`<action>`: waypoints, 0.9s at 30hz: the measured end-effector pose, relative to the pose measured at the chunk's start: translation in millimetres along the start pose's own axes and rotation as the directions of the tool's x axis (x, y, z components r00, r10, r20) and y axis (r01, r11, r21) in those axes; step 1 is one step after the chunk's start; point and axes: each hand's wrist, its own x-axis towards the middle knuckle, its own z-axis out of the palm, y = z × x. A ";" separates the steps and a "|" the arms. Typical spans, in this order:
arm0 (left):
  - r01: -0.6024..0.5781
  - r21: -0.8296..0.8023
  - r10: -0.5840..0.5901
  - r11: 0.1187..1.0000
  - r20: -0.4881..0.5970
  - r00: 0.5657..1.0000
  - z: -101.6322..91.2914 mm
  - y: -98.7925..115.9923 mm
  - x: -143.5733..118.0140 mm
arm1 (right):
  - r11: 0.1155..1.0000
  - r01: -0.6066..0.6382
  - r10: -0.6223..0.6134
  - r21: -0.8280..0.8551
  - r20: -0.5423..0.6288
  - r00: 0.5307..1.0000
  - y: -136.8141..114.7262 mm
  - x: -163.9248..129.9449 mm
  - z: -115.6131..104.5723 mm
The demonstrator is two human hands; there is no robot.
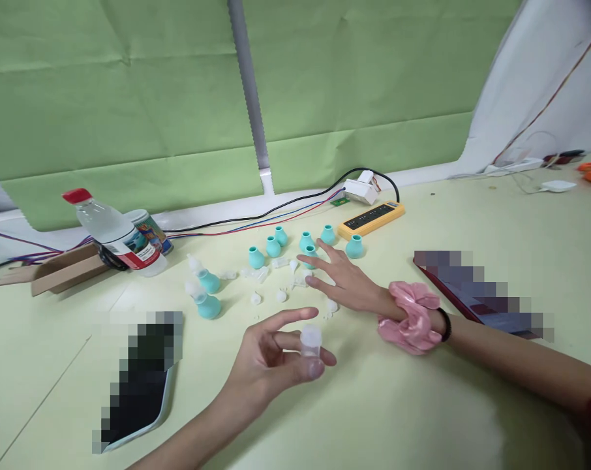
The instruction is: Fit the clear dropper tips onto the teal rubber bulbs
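Note:
In the head view my left hand (pixel 269 362) is closed, pinching a small translucent plastic tube (pixel 310 341) between thumb and fingers above the table. My right hand (pixel 349 279) stretches forward with its fingers spread, over small clear plastic parts. Its fingertips are close to a teal rubber bulb (pixel 310 257); whether they touch it I cannot tell. Several more teal bulbs stand upright around it, among them one at the right (pixel 355 247). On the left, two teal bulbs (pixel 209 306) carry whitish translucent tips. Small white pieces (pixel 281 296) lie loose between my hands and the bulbs.
A phone (pixel 139 391) lies at the left, and a dark red-edged flat object (pixel 471 300), partly pixelated, at the right. Behind stand a red-capped bottle (pixel 114 235), a can (pixel 151 228), an open cardboard box (pixel 65 274), a yellow power strip (pixel 371 220) and cables (pixel 276 212).

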 end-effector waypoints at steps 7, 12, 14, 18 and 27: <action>-0.047 0.093 0.048 0.995 -0.009 0.999 7.6 6.0 -4.1 | 0.998 -0.024 0.029 -0.052 0.094 0.995 27.6 14.4 24.7; -0.045 0.152 0.057 0.987 -0.076 0.995 4.6 6.1 -1.7 | 1.000 0.010 -0.011 -0.007 -0.146 0.989 24.6 13.7 22.9; -0.070 0.172 0.086 0.983 -0.085 0.993 1.0 8.1 -1.3 | 0.997 0.068 -0.051 0.044 -0.300 0.953 12.5 8.1 16.9; -0.143 0.218 0.174 0.965 -0.129 0.976 -4.2 17.1 -3.7 | 0.949 0.271 -0.169 0.161 -0.467 0.868 -25.0 -15.5 0.9; -0.187 0.356 0.247 0.915 -0.130 0.960 -6.4 32.8 -13.5 | 0.774 0.563 -0.490 0.291 -0.288 0.823 -65.6 -49.5 -23.7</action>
